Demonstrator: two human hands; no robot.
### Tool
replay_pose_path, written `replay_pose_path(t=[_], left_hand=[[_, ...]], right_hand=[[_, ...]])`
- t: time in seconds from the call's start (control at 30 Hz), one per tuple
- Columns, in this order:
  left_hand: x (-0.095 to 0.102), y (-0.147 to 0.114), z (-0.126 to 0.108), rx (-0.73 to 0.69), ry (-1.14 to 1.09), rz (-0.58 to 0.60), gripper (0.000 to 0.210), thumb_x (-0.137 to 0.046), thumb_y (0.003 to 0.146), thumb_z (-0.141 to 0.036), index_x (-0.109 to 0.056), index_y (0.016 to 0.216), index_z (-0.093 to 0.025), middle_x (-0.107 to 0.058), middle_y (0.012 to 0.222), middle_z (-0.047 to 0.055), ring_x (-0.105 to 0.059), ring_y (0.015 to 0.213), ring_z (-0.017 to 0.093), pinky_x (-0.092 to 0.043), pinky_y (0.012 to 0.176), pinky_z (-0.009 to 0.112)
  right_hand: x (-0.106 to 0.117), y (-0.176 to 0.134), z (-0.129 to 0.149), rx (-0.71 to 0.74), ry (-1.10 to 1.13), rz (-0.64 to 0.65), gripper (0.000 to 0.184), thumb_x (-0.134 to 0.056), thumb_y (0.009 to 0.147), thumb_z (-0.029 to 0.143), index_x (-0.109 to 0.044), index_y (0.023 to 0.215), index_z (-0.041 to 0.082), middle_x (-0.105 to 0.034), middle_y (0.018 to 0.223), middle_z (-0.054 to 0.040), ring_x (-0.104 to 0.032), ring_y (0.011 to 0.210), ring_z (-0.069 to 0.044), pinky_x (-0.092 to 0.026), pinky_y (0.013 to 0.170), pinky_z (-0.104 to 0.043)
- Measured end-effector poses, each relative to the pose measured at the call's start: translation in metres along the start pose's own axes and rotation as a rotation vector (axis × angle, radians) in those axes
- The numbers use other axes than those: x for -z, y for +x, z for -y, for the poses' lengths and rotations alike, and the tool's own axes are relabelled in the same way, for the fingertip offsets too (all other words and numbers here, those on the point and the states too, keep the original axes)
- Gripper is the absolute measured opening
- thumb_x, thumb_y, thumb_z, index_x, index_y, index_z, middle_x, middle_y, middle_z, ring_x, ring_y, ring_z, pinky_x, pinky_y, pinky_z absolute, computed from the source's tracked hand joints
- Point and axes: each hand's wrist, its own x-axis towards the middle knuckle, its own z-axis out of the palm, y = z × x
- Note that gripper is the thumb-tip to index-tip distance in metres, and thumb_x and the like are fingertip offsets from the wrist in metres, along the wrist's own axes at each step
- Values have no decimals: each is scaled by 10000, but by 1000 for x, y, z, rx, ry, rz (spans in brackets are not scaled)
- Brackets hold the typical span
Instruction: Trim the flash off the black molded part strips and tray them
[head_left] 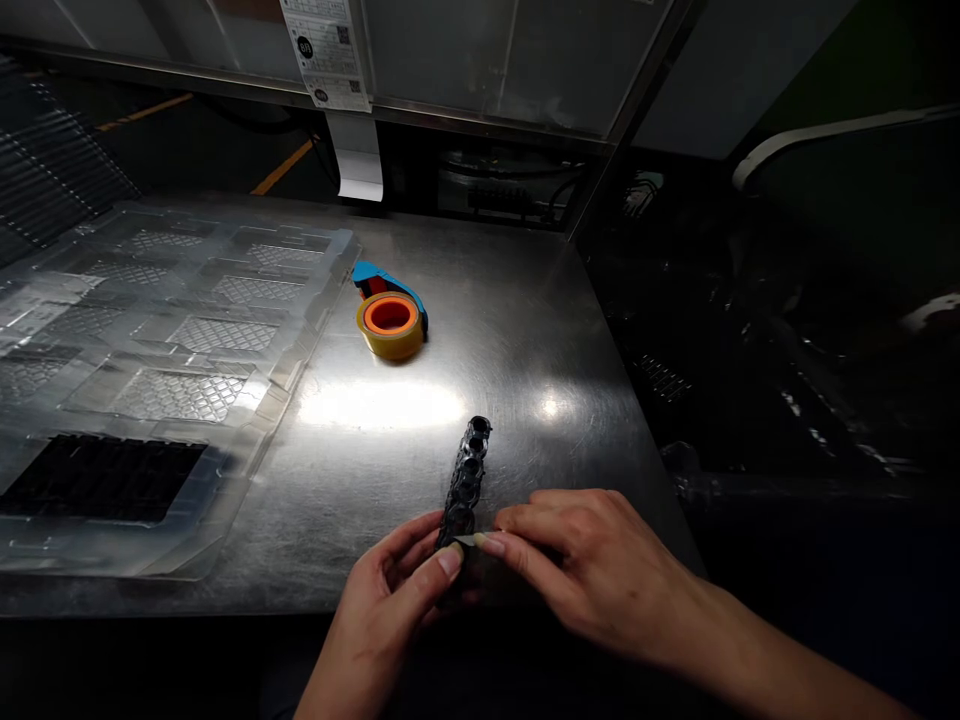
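A long black strip of small ring-shaped parts (pixel 469 475) lies on the steel table (pixel 517 330), pointing away from me. Its near end is pinched by both hands at the table's front edge. My left hand (pixel 390 600) grips it from the left with thumb and fingers. From the right, my right hand (pixel 592 570) presses its fingertips on the same end, where a small pale piece, possibly tape, shows under the fingertips.
A roll of yellow tape in a blue and orange dispenser (pixel 391 318) sits mid-table. Clear plastic blister trays (pixel 187 330) cover the left side, one pocket filled with black parts (pixel 101 478). A transparent panel with a label (pixel 326 50) stands behind. Dark machinery lies to the right.
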Motion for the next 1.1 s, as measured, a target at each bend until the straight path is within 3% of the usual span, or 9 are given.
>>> replay_pose_path(t=[0.2,0.53,0.87,0.93,1.0,1.07,1.1], left_hand=[[-1,0,2,-9,-15,-15,473,-826,852,-381,-699,1267,-192,-763,1300,150,-704,1200,374,-580,996,490],[-1,-1,5,-21,-13,-64,491,-844,836,-396,-705,1266,-204,-759,1315,135,-681,1241,379,-566,1012,484],[1,1,4,-29,-11,-1,484,-813,866,-387,-708,1287,-173,-763,1286,155,-704,1172,352,-600,939,460],[-2,-1,3,-32,-35,-36,464,-832,845,-372,-725,1249,-169,-775,1261,147,-714,1152,342,-625,902,437],[-6,-4,1,-39,-65,-77,454,-852,820,-360,-742,1212,-160,-786,1234,148,-732,1106,332,-647,867,429],[-9,-6,-1,-49,-77,-117,454,-872,792,-358,-757,1181,-155,-794,1212,149,-757,1031,320,-661,838,429],[-11,-7,-1,-54,-74,-132,457,-881,777,-359,-764,1169,-155,-796,1210,149,-768,997,315,-664,834,427]], right_hand=[[-5,-9,10,20,-225,-108,416,-374,1102,493,-681,922,277,-658,745,-10,-619,678,-206,-263,593,-368],[5,-6,16,120,-379,-118,370,-419,1100,428,-662,889,246,-655,724,-21,-599,602,-212,-217,568,-375],[23,8,14,198,-423,-78,373,-484,1080,425,-687,825,243,-649,684,-2,-506,528,-166,-165,535,-359],[21,9,8,295,-458,-163,313,-526,1071,383,-709,867,231,-645,700,-5,-523,578,-176,-214,554,-359],[13,9,0,405,-486,-361,244,-564,1063,352,-736,975,204,-640,715,-17,-539,636,-188,-269,590,-357],[0,7,-4,365,-355,-588,201,-591,1054,332,-730,1042,186,-645,741,-26,-552,670,-183,-328,625,-340],[-8,6,-4,258,-199,-642,193,-613,1043,350,-715,1033,186,-640,743,-21,-553,663,-173,-353,625,-323]])
